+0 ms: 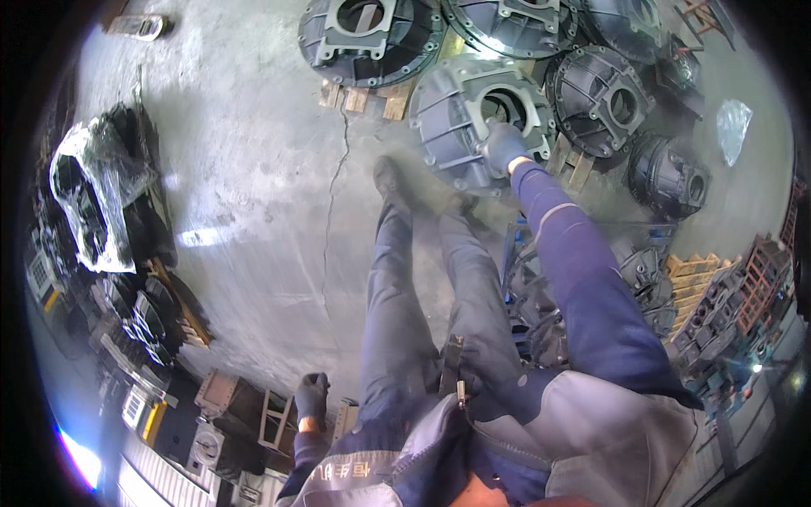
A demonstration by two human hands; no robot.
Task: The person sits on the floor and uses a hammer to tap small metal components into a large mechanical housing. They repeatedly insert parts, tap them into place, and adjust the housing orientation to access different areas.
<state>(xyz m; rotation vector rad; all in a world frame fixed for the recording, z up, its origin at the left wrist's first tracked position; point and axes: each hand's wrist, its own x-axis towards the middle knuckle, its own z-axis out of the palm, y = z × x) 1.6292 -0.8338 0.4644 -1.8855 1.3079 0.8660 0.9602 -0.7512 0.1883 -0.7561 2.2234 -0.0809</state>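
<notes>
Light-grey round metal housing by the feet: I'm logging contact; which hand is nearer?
Right. The grey-gloved right hand touches the housing at its opening; the dark-gloved left hand hangs apart, beside the legs.

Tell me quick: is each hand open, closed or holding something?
Left hand: low beside the body, nothing visibly held; open or closed unclear.
Right hand: touching the gray metal housing; whether closed on it cannot be told.
</notes>
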